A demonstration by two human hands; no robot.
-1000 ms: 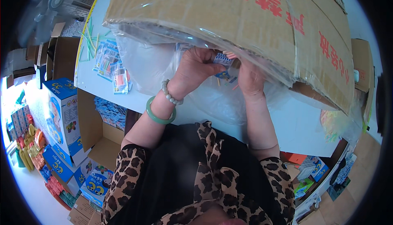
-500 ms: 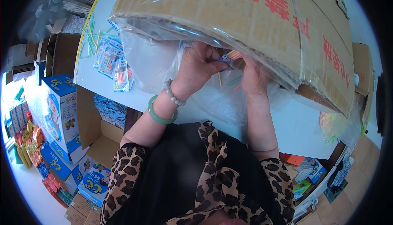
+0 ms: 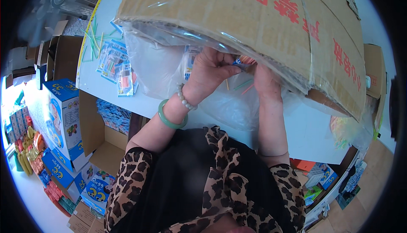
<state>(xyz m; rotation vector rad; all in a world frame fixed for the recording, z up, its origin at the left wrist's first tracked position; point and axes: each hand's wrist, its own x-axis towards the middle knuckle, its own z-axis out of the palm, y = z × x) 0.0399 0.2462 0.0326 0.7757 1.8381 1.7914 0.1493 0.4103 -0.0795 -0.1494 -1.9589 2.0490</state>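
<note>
Here we are just off the centre, toward 1 o'clock: a blue-and-white packet (image 3: 237, 61) with pinkish sticks (image 3: 247, 59) sits between the hands, under the lip of a big cardboard box (image 3: 254, 25). The box lies with its mouth turned toward 6 o'clock, presumably to give both hands easy reach. Clear plastic sheeting (image 3: 229, 108) spills out over the desk (image 3: 307, 133), likely the box's liner, with loose sticks (image 3: 246, 87) on it. At 10 o'clock, flat filled packets (image 3: 113, 61) lie in a loose heap, perhaps set there to keep the middle free.

Now the hands! The left hand (image 3: 208, 72) angles up toward 1 o'clock, wrist bent, thumb and forefinger pinching the packet's edge. The right hand (image 3: 267, 80) comes nearly straight up toward 12, palm side turned inward; its fingers vanish behind the box edge, so whether they grip the sticks, I can't tell.
</note>
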